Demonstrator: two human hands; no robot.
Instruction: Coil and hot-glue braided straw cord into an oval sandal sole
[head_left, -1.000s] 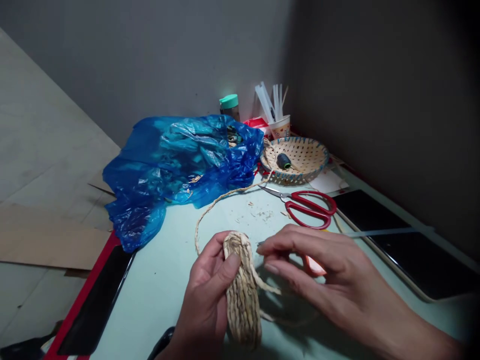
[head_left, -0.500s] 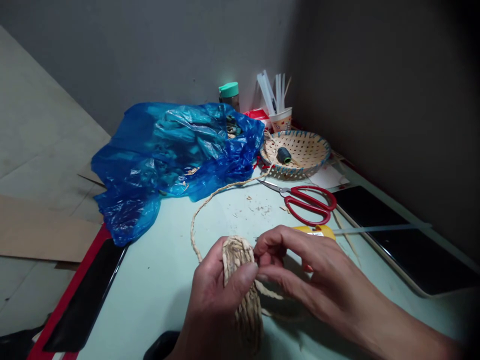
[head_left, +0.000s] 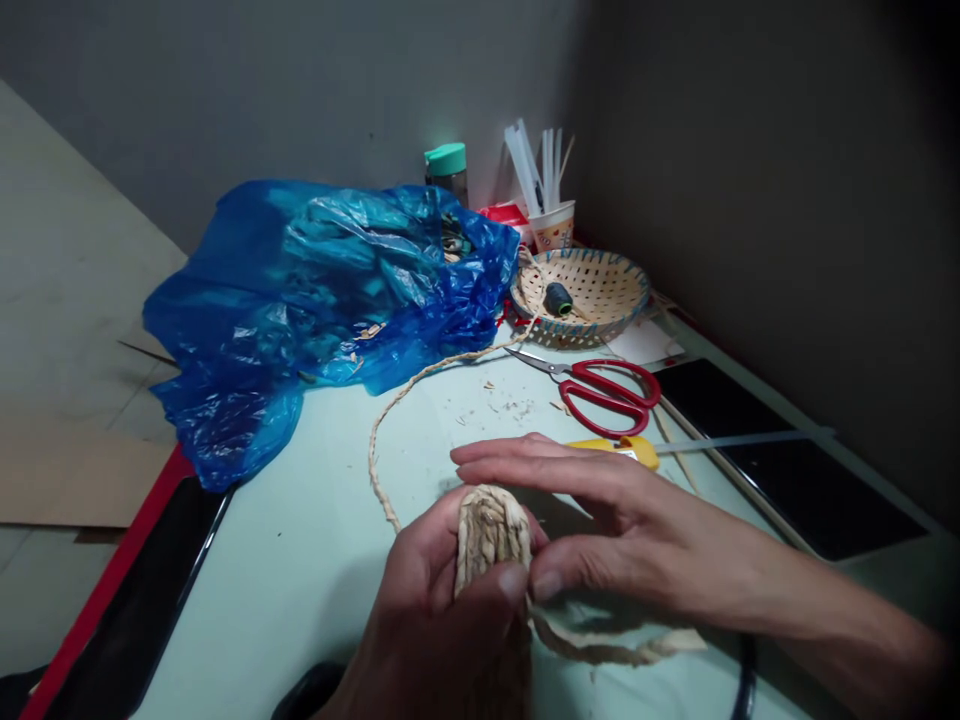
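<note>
My left hand is closed around a flat oval coil of twisted straw rope, its thumb lying across the front. The coil's rounded end points away from me, and its lower part is dark and partly hidden. My right hand is at the coil's right side, fingers stretched out flat beyond the rounded end and thumb at the right edge. A loose rope tail curves out to the right beneath my right hand. Another length of straw cord runs from behind my left hand to the basket.
Red-handled scissors and a yellow tool lie beyond my right hand. Behind are a woven basket with a dark thread spool, a paper cup of translucent sticks and a blue plastic bag. A dark-screened tablet lies right.
My right hand's fingers have straightened from a pinch at the coil's side and reach over its far end. The rope tail shows more to the right. The view has shifted slightly.
</note>
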